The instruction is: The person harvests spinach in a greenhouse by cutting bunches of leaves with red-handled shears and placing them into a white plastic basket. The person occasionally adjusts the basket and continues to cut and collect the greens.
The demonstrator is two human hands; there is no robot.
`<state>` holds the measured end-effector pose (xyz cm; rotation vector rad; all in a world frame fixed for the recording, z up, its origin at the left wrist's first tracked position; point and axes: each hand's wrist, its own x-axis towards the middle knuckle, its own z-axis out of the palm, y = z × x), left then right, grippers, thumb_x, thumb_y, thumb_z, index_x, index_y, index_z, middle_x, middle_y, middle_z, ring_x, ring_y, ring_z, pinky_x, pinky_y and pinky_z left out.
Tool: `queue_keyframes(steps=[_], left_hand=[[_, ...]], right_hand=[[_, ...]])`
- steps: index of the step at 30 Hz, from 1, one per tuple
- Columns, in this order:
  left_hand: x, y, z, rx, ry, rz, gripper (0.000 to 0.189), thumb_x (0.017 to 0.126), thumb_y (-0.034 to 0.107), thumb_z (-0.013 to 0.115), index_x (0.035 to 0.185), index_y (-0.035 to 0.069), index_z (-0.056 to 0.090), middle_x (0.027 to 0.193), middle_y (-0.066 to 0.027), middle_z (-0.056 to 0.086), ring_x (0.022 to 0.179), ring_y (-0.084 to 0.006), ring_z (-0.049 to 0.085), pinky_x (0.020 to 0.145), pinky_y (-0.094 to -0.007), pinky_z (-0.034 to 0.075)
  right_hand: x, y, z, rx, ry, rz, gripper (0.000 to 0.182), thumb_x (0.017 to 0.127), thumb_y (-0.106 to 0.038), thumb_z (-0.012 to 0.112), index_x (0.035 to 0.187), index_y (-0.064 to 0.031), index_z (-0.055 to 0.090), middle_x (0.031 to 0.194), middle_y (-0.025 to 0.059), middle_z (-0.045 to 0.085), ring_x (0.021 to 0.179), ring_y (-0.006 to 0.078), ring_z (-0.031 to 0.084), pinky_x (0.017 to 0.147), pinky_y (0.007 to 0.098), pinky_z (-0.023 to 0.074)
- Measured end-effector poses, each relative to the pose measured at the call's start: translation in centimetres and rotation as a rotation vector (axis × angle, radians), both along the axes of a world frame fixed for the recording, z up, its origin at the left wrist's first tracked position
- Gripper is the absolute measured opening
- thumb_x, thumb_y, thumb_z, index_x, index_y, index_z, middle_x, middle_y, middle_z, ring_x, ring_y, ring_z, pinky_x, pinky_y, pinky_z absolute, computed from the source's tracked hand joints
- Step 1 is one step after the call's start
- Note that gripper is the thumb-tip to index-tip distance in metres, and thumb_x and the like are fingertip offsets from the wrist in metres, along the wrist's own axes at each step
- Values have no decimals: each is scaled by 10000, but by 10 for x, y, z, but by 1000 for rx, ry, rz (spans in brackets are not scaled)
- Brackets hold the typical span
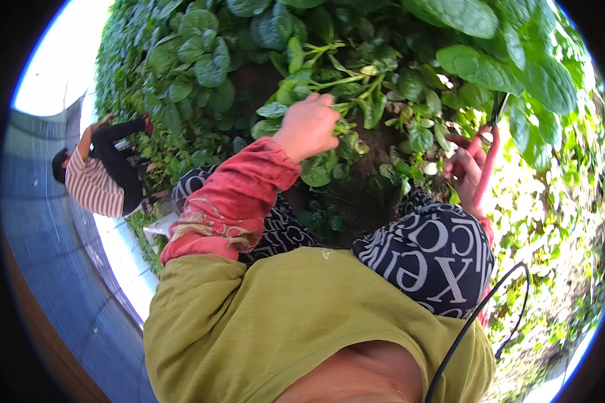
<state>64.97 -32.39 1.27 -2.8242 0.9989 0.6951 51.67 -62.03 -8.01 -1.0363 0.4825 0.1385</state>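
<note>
My left hand (307,123) reaches into the leafy green plants, its fingers curled over several pale green leafy stems (350,83). The fingertips are partly hidden behind the hand's own back. Off to the right, my right hand (466,166) holds a red-handled cutting tool (488,163), seemingly shears. Its narrow metal blade (499,107) points up and away, close under large green leaves (484,70). Low leaves and bare soil (370,146) lie between the two hands.
My knees in patterned trousers (428,252) flank the soil. A person in a striped top (96,181) crouches at the left among the plants, beside a blue sheet wall (55,216). A black cable (464,332) loops at my right side. Sunlit foliage (544,226) spreads right.
</note>
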Motion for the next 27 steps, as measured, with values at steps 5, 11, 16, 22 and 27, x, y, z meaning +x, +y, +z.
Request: queue_keyframes(steps=[5, 11, 16, 22, 27], left_hand=[[3, 1, 5, 2, -27, -23, 230, 554, 218, 695, 719, 58, 683, 879, -83, 569, 897, -277, 550, 691, -384, 508], [-4, 11, 2, 30, -48, -9, 202, 564, 198, 665, 709, 61, 691, 895, -101, 579, 903, -280, 544, 654, -377, 501], [-17, -4, 11, 62, -77, -2, 173, 568, 189, 647, 675, 59, 684, 895, -106, 588, 884, -287, 546, 654, -372, 497], [-22, -19, 3, -17, -137, 7, 273, 628, 284, 707, 800, 73, 702, 931, -106, 593, 926, -284, 552, 691, -373, 495], [-16, -16, -2, 143, -94, -58, 170, 638, 172, 669, 776, 81, 706, 971, -104, 578, 977, -281, 538, 733, -374, 498]], right_hand=[[-11, 11, -22, -20, -144, -77, 466, 755, 97, 467, 1217, 54, 510, 1187, 182, 549, 855, 206, 630, 598, 278, 557], [-11, 7, -25, 185, -420, 8, 700, 645, 122, 373, 1337, 23, 419, 1287, 217, 512, 1195, 353, 516, 1034, 523, 386], [27, 53, 16, 320, -426, 239, 756, 655, 134, 348, 1400, 6, 319, 1329, 232, 477, 1237, 356, 477, 1041, 491, 395], [63, 97, 37, 639, -292, 446, 934, 589, 54, 461, 1472, -102, 198, 1396, 213, 417, 1212, 351, 491, 1015, 395, 386], [54, 76, 24, 820, -265, 346, 907, 597, -2, 518, 1452, -144, 253, 1367, 187, 412, 1262, 334, 409, 1036, 497, 360]])
